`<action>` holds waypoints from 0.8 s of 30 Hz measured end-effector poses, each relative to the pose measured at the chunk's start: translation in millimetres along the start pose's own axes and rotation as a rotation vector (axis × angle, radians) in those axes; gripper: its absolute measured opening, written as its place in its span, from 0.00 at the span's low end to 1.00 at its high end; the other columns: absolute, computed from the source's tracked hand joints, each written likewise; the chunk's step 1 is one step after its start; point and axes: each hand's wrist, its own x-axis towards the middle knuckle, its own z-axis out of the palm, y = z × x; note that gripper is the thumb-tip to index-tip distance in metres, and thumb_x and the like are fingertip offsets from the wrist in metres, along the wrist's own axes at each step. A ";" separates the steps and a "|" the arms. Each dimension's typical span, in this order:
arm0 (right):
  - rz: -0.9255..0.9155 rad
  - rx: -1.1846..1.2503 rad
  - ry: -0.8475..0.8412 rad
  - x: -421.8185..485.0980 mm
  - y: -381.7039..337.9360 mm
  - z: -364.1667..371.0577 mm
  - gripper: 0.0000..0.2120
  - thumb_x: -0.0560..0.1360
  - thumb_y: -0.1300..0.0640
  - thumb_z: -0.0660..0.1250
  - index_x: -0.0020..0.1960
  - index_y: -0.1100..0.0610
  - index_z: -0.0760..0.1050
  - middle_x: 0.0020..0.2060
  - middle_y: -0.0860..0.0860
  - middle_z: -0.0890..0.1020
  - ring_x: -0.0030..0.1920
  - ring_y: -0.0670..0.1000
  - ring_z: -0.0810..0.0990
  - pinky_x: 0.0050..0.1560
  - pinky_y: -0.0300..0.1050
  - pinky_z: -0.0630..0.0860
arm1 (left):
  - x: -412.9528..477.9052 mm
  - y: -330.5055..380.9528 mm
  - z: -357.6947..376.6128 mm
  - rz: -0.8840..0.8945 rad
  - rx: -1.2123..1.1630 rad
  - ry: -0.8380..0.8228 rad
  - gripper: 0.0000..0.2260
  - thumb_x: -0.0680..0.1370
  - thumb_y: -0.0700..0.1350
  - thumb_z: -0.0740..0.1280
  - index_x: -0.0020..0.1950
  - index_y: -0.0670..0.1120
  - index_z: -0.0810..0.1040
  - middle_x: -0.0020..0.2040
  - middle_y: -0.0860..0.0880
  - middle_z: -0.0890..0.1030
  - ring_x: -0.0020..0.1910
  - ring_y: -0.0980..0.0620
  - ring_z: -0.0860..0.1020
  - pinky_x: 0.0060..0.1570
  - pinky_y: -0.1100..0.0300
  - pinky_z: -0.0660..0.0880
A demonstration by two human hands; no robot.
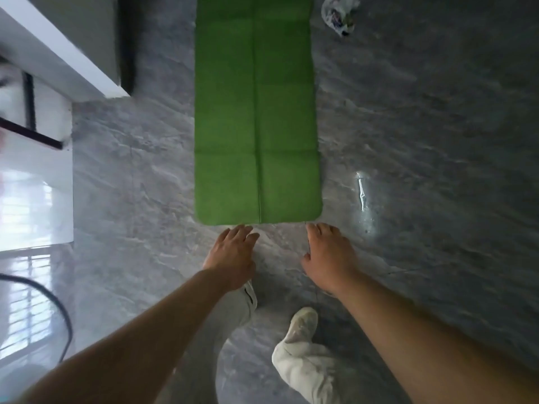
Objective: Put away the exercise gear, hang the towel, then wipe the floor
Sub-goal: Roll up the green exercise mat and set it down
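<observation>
The task looks barely begun: the green mat lies flat and unrolled on the floor, so putting it away, hanging the towel and wiping all seem left. The left hand and right hand are open and empty, fingertips just at the mat's near edge. The mat is matte, creased lengthwise, with rounded corners; the floor is glossy grey marble-patterned tile. A crumpled white bundle lies beyond, too blurred to identify.

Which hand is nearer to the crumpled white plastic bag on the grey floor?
The right hand, judging by the picture. It is at the near right corner of the green exercise mat, on the side of the crumpled white plastic bag; the left hand is further left.
</observation>
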 end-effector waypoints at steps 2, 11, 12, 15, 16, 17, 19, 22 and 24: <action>-0.035 -0.027 -0.004 40.2 3.3 28.0 0.28 0.76 0.50 0.62 0.73 0.57 0.61 0.67 0.55 0.70 0.65 0.57 0.69 0.60 0.53 0.73 | 31.4 -16.9 31.6 -0.008 -0.003 -0.020 0.29 0.78 0.49 0.63 0.79 0.50 0.60 0.80 0.49 0.58 0.80 0.49 0.54 0.79 0.50 0.48; -0.076 -0.118 -0.091 222.4 28.9 195.2 0.25 0.74 0.56 0.64 0.70 0.56 0.65 0.62 0.55 0.74 0.61 0.57 0.73 0.57 0.53 0.74 | 189.2 -89.7 189.7 -0.040 0.091 -0.135 0.31 0.77 0.44 0.64 0.80 0.50 0.58 0.81 0.45 0.55 0.79 0.44 0.53 0.78 0.45 0.50; -0.077 -0.128 -0.095 235.9 31.9 213.9 0.24 0.74 0.56 0.64 0.70 0.56 0.65 0.61 0.55 0.74 0.61 0.57 0.73 0.56 0.52 0.74 | 203.4 -91.5 208.9 -0.032 0.102 -0.147 0.31 0.78 0.44 0.64 0.80 0.50 0.57 0.81 0.45 0.54 0.80 0.44 0.52 0.78 0.44 0.50; -0.084 -0.139 -0.103 266.6 39.6 263.3 0.25 0.74 0.57 0.64 0.70 0.56 0.65 0.62 0.54 0.74 0.61 0.57 0.73 0.56 0.53 0.74 | 239.5 -94.6 261.1 -0.006 0.123 -0.163 0.31 0.77 0.43 0.65 0.79 0.51 0.58 0.82 0.45 0.50 0.80 0.43 0.50 0.78 0.42 0.50; -0.094 -0.145 -0.097 275.0 42.5 277.6 0.25 0.74 0.57 0.64 0.70 0.56 0.65 0.62 0.54 0.74 0.62 0.57 0.73 0.57 0.53 0.74 | 249.0 -96.3 276.0 -0.011 0.127 -0.161 0.31 0.77 0.43 0.65 0.79 0.52 0.59 0.82 0.45 0.49 0.80 0.43 0.49 0.78 0.41 0.50; -0.104 -0.151 -0.087 282.7 45.7 290.4 0.26 0.74 0.56 0.65 0.71 0.55 0.65 0.62 0.54 0.74 0.62 0.57 0.73 0.57 0.53 0.74 | 258.1 -98.1 289.5 -0.017 0.133 -0.162 0.31 0.77 0.44 0.65 0.79 0.52 0.59 0.82 0.45 0.47 0.80 0.43 0.47 0.78 0.41 0.49; -0.122 -0.159 -0.081 297.6 51.2 310.9 0.25 0.74 0.56 0.65 0.70 0.55 0.65 0.63 0.54 0.73 0.62 0.56 0.72 0.57 0.52 0.74 | 274.5 -102.4 312.2 -0.036 0.144 -0.171 0.31 0.77 0.44 0.64 0.79 0.53 0.59 0.82 0.45 0.41 0.80 0.43 0.44 0.77 0.39 0.47; -0.127 -0.158 -0.069 318.7 56.3 334.5 0.24 0.75 0.55 0.64 0.70 0.54 0.66 0.63 0.54 0.72 0.64 0.57 0.71 0.59 0.53 0.72 | 293.6 -110.0 337.0 -0.071 0.161 -0.187 0.30 0.78 0.46 0.63 0.80 0.54 0.57 0.81 0.44 0.35 0.80 0.43 0.39 0.77 0.37 0.45; -0.128 -0.139 -0.062 328.7 58.6 347.4 0.24 0.74 0.53 0.64 0.69 0.54 0.66 0.63 0.54 0.72 0.64 0.57 0.70 0.60 0.54 0.72 | 301.4 -113.9 349.3 -0.097 0.184 -0.202 0.32 0.79 0.48 0.62 0.81 0.53 0.54 0.80 0.44 0.34 0.80 0.43 0.37 0.76 0.37 0.43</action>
